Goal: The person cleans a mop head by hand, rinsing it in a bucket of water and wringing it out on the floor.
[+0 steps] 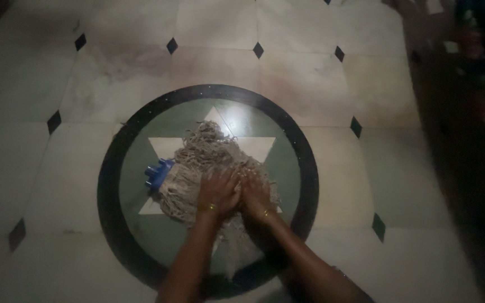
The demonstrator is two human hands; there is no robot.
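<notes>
While both palms press flat on it with fingers spread, the string mop head (209, 163) lies heaped on the floor's round star inlay (197, 112). The left hand (217, 192) and right hand (255, 193) sit side by side, gripping nothing. Its blue plastic socket (157, 174) points left.

Left hand (218, 191) and right hand (255, 193) press flat, side by side, on a string mop head (197, 163), its blue socket (157, 175) at nine o'clock, on the floor (57, 168).
</notes>
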